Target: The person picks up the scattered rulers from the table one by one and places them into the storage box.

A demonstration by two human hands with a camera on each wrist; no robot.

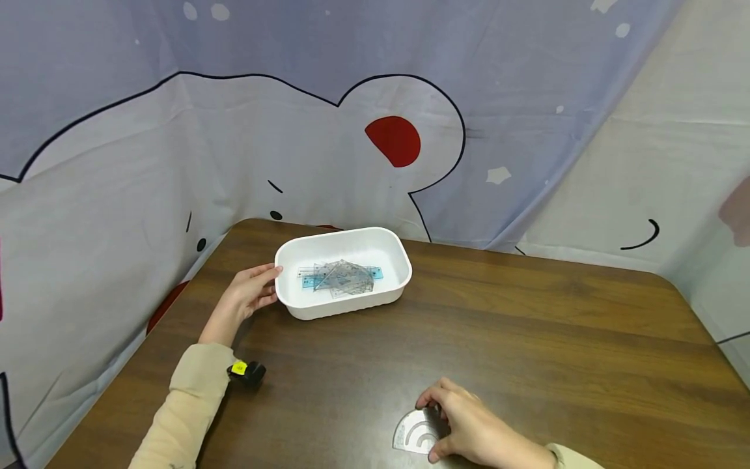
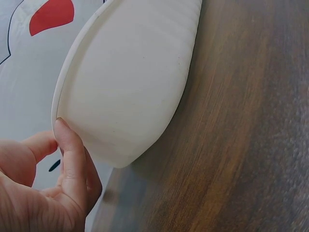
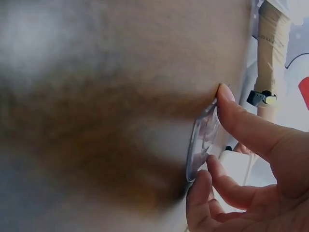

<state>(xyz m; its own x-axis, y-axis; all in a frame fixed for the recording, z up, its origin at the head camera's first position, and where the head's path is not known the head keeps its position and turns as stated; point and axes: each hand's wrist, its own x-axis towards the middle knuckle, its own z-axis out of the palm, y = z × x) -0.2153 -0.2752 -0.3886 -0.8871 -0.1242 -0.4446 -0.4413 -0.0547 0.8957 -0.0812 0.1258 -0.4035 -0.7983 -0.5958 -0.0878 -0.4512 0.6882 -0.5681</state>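
Observation:
A white plastic basin (image 1: 398, 286) stands toward the back left of the table, with several clear and bluish rulers and set squares (image 1: 342, 279) lying overlapped inside it. My left hand (image 1: 249, 293) pinches the basin's left end at the rim; in the left wrist view the thumb and fingers meet at the basin's edge (image 2: 120, 82). Near the table's front, my right hand (image 1: 469, 426) holds a clear protractor (image 1: 415, 430) by its edges, between thumb and fingers. Part of the protractor (image 3: 203, 137) is hidden by that hand. Whether it touches the tabletop, I cannot tell.
The brown wooden table (image 1: 527, 326) has rounded far corners. A printed cloth (image 1: 293, 143) hangs behind it and along the sides. On the left wrist sits a small black device (image 1: 249, 373) with a yellow label.

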